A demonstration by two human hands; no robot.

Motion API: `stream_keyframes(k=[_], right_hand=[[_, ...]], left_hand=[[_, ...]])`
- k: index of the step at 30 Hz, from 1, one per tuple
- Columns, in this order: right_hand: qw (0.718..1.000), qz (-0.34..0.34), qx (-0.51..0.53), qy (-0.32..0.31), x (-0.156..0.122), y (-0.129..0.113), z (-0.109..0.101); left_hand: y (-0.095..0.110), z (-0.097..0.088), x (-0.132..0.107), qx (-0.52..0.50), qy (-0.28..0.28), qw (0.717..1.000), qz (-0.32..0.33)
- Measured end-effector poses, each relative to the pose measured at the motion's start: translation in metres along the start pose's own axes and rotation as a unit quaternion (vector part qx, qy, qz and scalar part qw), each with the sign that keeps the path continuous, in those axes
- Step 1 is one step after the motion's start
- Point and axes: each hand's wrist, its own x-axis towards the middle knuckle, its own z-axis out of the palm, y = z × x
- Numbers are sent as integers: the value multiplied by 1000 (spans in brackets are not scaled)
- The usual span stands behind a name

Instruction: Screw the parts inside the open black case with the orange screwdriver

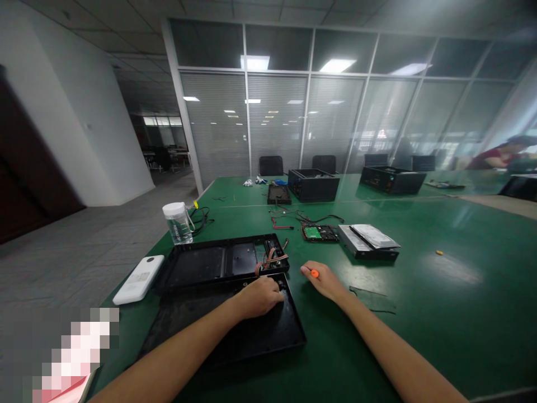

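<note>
My left hand [260,295] is closed, its fingers curled down inside the lower black shallow cover [289,322] close to that cover's far right corner. What its fingertips hold, if anything, is hidden. My right hand [322,281] is wrapped round an orange-ended tool [314,273], and only the rounded orange end shows. It is just right of the black casing, above the green table. Behind the lower cover lies the other black casing half [203,262], open side up. Striped ribbon wires [272,259] run out of its right end.
A clear bottle [179,224] and a white device [139,280] stand left. Ahead lie a hard drive circuit board [319,233], a silver drive box [369,242] and cables [319,219]. Two black computer cases [314,186] are farther back. Another person sits far right.
</note>
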Motion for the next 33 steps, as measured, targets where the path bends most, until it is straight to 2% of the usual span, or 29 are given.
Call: stream_keyframes(k=[5, 9, 12, 15, 17, 23, 28, 33], right_hand=[[1000, -1, 8, -9, 0, -3, 3], [1000, -3, 12, -8, 0, -5, 1], [1000, -4, 12, -5, 0, -4, 1], [1000, -10, 14, 5, 0, -4, 2], [1000, -9, 11, 11, 0, -4, 2], [999, 17, -1, 42, 1, -4, 0], [995, 67, -24, 76, 3, -2, 2], [986, 126, -25, 109, 0, 13, 0]], left_hand=[[0, 3, -2, -7, -8, 1000, -15], [2, 6, -4, -1, 13, 1000, 2], [0, 9, 0, -4, 62, 998, -20], [-3, 13, 7, -34, 136, 986, -91], [-6, 17, 12, -52, 161, 978, -119], [-8, 26, 18, -67, 165, 976, -127], [-6, 22, 16, -78, 169, 974, -129], [-5, 18, 13, -86, 158, 979, -99]])
